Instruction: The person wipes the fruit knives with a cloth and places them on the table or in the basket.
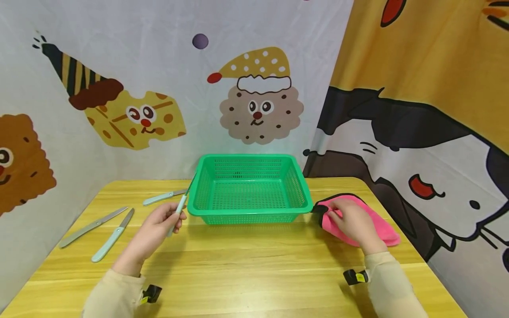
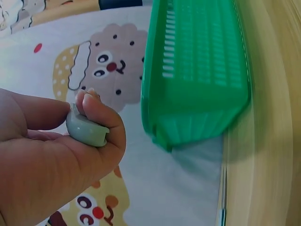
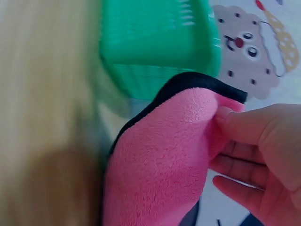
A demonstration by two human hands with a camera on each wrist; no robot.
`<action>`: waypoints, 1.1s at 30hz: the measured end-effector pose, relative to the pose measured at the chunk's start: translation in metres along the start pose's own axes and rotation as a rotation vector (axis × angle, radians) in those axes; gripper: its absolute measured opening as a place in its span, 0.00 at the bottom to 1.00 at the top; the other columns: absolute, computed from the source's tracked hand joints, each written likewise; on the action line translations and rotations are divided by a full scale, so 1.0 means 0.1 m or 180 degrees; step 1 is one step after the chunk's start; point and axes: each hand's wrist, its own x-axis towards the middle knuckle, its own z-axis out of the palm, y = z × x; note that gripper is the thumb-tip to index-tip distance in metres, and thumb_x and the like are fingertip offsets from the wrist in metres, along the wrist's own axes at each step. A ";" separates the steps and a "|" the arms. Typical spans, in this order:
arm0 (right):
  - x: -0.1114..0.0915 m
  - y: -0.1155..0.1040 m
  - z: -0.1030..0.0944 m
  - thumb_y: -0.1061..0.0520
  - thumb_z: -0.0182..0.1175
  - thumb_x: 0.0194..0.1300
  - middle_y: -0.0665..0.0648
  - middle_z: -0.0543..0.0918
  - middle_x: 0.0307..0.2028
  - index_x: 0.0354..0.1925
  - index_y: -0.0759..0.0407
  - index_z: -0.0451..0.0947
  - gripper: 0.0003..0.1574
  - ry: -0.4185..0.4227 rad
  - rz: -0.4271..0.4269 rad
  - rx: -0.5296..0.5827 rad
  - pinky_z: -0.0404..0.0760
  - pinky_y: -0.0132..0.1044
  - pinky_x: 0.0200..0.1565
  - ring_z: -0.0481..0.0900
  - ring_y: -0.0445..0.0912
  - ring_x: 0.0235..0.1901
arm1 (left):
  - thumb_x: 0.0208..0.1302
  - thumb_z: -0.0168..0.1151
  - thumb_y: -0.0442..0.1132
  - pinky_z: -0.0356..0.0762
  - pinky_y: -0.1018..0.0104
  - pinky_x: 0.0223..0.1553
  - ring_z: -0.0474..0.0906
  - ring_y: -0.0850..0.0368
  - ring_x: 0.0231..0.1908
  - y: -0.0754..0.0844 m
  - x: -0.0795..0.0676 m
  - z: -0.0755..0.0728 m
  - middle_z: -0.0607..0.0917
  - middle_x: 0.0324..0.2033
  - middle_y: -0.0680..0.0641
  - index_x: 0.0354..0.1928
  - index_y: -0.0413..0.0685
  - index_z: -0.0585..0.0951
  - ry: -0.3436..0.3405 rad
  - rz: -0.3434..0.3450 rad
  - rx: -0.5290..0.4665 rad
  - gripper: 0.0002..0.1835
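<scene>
In the head view, the left hand (image 1: 163, 223) grips a slim knife with a pale mint handle (image 1: 180, 210), its thin blade slanting up beside the left rim of a green rectangular plastic basket with perforated walls (image 1: 250, 212). The basket stands on a yellow wood-grain worktop (image 1: 254, 274). Left of it lie three more pale-handled knives: one knife just beside the basket (image 1: 159, 198), two knives nearer the worktop's left edge (image 1: 107, 245) (image 1: 85, 232). The right hand (image 1: 351, 223) pinches a fuzzy pink cloth with black edging (image 1: 377, 223), right of the basket; whether its black corner touches the rim cannot be told. Behind hangs a white cartoon-printed curtain (image 1: 254, 26).

In the left wrist view, the fingers curl round the mint handle, its rounded end showing.

In the right wrist view, the thumb presses the cloth against the fingers near its black edge; the basket shows beyond.
</scene>
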 end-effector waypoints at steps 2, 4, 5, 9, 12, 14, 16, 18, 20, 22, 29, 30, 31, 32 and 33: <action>0.00 0.01 -0.09 0.62 0.67 0.62 0.57 0.82 0.34 0.37 0.60 0.79 0.05 0.0227 0.0047 0.0015 0.80 0.51 0.36 0.78 0.53 0.32 | 0.78 0.43 0.32 0.77 0.66 0.34 0.72 0.54 0.32 0.01 0.02 0.04 0.75 0.37 0.39 0.56 0.23 0.67 -0.0061 -0.0012 -0.0071 0.15; 0.01 0.01 -0.17 0.64 0.65 0.62 0.60 0.82 0.34 0.38 0.62 0.78 0.06 0.0460 0.0077 0.0067 0.79 0.50 0.35 0.77 0.53 0.30 | 0.78 0.43 0.32 0.77 0.65 0.34 0.72 0.53 0.32 0.03 0.04 0.08 0.75 0.38 0.39 0.57 0.23 0.67 -0.0124 -0.0015 -0.0119 0.15; 0.02 0.02 -0.20 0.64 0.64 0.62 0.60 0.82 0.33 0.37 0.62 0.77 0.06 0.0577 0.0089 0.0085 0.77 0.49 0.33 0.75 0.52 0.28 | 0.79 0.43 0.32 0.77 0.64 0.34 0.72 0.53 0.33 0.04 0.06 0.09 0.76 0.38 0.39 0.57 0.24 0.67 -0.0148 -0.0018 -0.0132 0.15; 0.06 0.00 -0.33 0.66 0.64 0.60 0.61 0.81 0.32 0.38 0.63 0.75 0.08 0.0956 0.0111 0.0100 0.76 0.49 0.30 0.74 0.52 0.26 | 0.79 0.43 0.33 0.77 0.64 0.35 0.72 0.50 0.34 0.08 0.10 0.15 0.76 0.40 0.40 0.58 0.26 0.67 -0.0233 -0.0011 -0.0191 0.16; 0.12 -0.04 -0.42 0.65 0.66 0.61 0.62 0.83 0.34 0.40 0.63 0.77 0.09 0.1136 0.0168 0.0149 0.77 0.51 0.36 0.78 0.55 0.31 | 0.79 0.43 0.34 0.76 0.65 0.36 0.72 0.49 0.35 0.12 0.12 0.21 0.76 0.41 0.39 0.59 0.27 0.67 -0.0279 -0.0019 -0.0285 0.16; 0.15 -0.08 -0.45 0.64 0.67 0.62 0.61 0.83 0.35 0.41 0.62 0.78 0.09 0.1227 0.0220 0.0246 0.77 0.50 0.40 0.79 0.55 0.35 | 0.79 0.43 0.34 0.76 0.65 0.37 0.72 0.50 0.36 0.15 0.13 0.25 0.75 0.41 0.39 0.60 0.26 0.66 -0.0327 -0.0006 -0.0390 0.17; 0.18 -0.14 -0.46 0.62 0.68 0.63 0.61 0.83 0.36 0.42 0.62 0.80 0.09 0.1338 0.0266 0.0380 0.77 0.42 0.42 0.80 0.54 0.37 | 0.79 0.43 0.35 0.76 0.66 0.38 0.72 0.51 0.36 0.18 0.15 0.31 0.75 0.42 0.40 0.61 0.25 0.65 -0.0392 -0.0008 -0.0561 0.18; 0.20 -0.22 -0.44 0.61 0.69 0.62 0.59 0.83 0.37 0.42 0.62 0.81 0.10 0.1469 0.0288 0.0522 0.75 0.32 0.42 0.80 0.53 0.37 | 0.79 0.43 0.35 0.76 0.66 0.39 0.71 0.53 0.37 0.20 0.17 0.38 0.74 0.43 0.40 0.63 0.24 0.63 -0.0485 -0.0002 -0.0808 0.20; 0.21 -0.32 -0.40 0.62 0.70 0.62 0.59 0.83 0.37 0.42 0.62 0.82 0.10 0.1639 0.0280 0.0653 0.71 0.23 0.41 0.79 0.51 0.37 | 0.79 0.42 0.35 0.75 0.66 0.40 0.70 0.55 0.37 0.21 0.20 0.45 0.73 0.44 0.41 0.64 0.22 0.60 -0.0589 -0.0013 -0.1091 0.21; 0.23 -0.41 -0.35 0.63 0.71 0.60 0.58 0.83 0.36 0.41 0.63 0.82 0.11 0.1844 0.0204 0.0754 0.68 0.19 0.40 0.78 0.50 0.36 | 0.80 0.41 0.35 0.75 0.67 0.40 0.69 0.58 0.36 0.20 0.24 0.53 0.73 0.44 0.43 0.65 0.20 0.58 -0.0701 -0.0006 -0.1349 0.23; 0.28 -0.78 -0.11 0.67 0.72 0.56 0.57 0.82 0.31 0.38 0.64 0.81 0.11 0.2316 -0.0371 0.1012 0.72 0.24 0.36 0.77 0.48 0.31 | 0.80 0.39 0.36 0.75 0.70 0.39 0.71 0.61 0.34 0.14 0.34 0.77 0.77 0.41 0.49 0.66 0.17 0.56 -0.1016 0.0018 -0.2024 0.25; 0.29 -0.84 -0.08 0.67 0.72 0.55 0.57 0.82 0.31 0.37 0.64 0.82 0.11 0.2328 -0.0463 0.1022 0.73 0.25 0.36 0.77 0.47 0.31 | 0.80 0.38 0.35 0.75 0.70 0.39 0.71 0.61 0.34 0.13 0.35 0.80 0.77 0.41 0.49 0.66 0.17 0.56 -0.1044 0.0002 -0.2105 0.25; 0.30 -0.89 -0.05 0.67 0.73 0.54 0.56 0.82 0.31 0.37 0.63 0.82 0.11 0.2339 -0.0555 0.1037 0.74 0.26 0.35 0.77 0.47 0.31 | 0.80 0.38 0.35 0.75 0.70 0.39 0.72 0.61 0.34 0.12 0.36 0.83 0.77 0.41 0.49 0.66 0.17 0.56 -0.1062 -0.0023 -0.2175 0.25; 0.31 -0.94 -0.02 0.67 0.73 0.54 0.56 0.82 0.31 0.37 0.63 0.82 0.11 0.2328 -0.0646 0.1029 0.75 0.27 0.34 0.78 0.46 0.31 | 0.80 0.38 0.34 0.75 0.71 0.38 0.72 0.61 0.34 0.11 0.37 0.86 0.77 0.40 0.50 0.66 0.17 0.56 -0.1085 -0.0047 -0.2230 0.24; 0.32 -0.98 0.02 0.67 0.73 0.54 0.55 0.82 0.31 0.37 0.62 0.83 0.11 0.2324 -0.0743 0.1015 0.76 0.28 0.32 0.78 0.46 0.31 | 0.80 0.38 0.34 0.75 0.71 0.38 0.72 0.61 0.34 0.10 0.37 0.89 0.78 0.40 0.49 0.66 0.17 0.56 -0.1093 -0.0083 -0.2284 0.24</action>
